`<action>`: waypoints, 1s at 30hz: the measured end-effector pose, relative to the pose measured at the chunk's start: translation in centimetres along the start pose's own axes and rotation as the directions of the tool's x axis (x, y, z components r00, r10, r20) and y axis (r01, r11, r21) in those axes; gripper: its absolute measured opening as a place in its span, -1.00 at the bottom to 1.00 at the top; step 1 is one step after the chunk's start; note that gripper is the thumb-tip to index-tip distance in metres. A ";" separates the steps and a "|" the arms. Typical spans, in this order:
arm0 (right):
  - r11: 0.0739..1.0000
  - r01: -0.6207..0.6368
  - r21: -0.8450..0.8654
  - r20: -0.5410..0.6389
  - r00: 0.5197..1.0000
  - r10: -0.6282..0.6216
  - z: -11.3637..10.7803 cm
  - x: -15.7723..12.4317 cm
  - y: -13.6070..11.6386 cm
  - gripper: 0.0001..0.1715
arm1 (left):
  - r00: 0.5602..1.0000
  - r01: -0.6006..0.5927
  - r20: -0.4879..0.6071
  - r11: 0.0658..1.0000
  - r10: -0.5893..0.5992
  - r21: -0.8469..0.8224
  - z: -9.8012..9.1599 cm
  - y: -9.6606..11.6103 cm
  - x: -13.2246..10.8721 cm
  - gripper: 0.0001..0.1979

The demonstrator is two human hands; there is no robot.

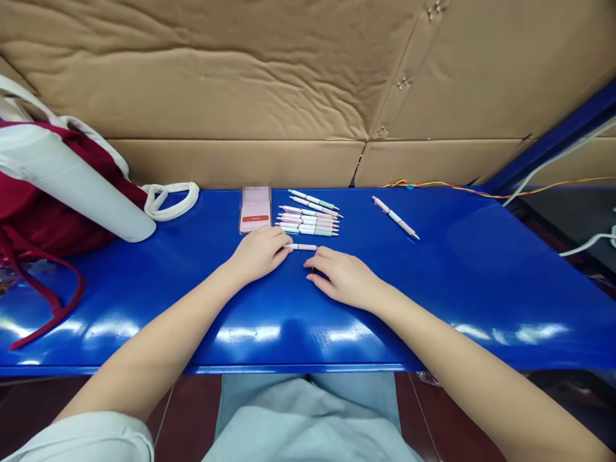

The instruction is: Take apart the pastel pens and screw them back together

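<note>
"Okay, what's on your feed?"

"I've got both hands on a blue table (433,289). The left hand (260,253) lies low with its fingers together, right at one end of a white-and-pink pen (302,246) lying crosswise between the hands."

"Is it gripping that pen?"

"I can't tell from here. The right hand (342,279) is loosely curled, holds nothing, and sits just beside the pen's other end."

"What's around them?"

"Just beyond that pen, a row of pens (308,221) lies side by side, with a phone (255,215) just to its left, near the left hand. A lone pen (395,218) lies well off to the right. Far left, a white bottle (72,176) leans on a red bag (43,205)."
</note>
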State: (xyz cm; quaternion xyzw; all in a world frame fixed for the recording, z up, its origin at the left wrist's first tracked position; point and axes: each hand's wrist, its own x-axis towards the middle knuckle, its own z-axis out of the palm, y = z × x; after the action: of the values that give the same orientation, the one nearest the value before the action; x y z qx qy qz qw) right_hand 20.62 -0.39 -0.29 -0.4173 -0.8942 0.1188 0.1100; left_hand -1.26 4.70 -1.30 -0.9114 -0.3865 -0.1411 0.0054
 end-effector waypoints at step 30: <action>0.978 -0.154 0.143 -0.230 0.956 0.185 0.9 0.9 4.1 -0.93 | 1.000 -0.025 -0.007 0.999 0.025 -0.037 0.1 0.4 0.0 -0.73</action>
State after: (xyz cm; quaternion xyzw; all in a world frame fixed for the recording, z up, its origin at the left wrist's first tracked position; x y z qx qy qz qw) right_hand 22.78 2.75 -2.31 -0.4963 -0.8259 0.1311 0.2332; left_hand -0.94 4.41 -1.32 -0.9157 -0.3722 -0.1512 -0.0085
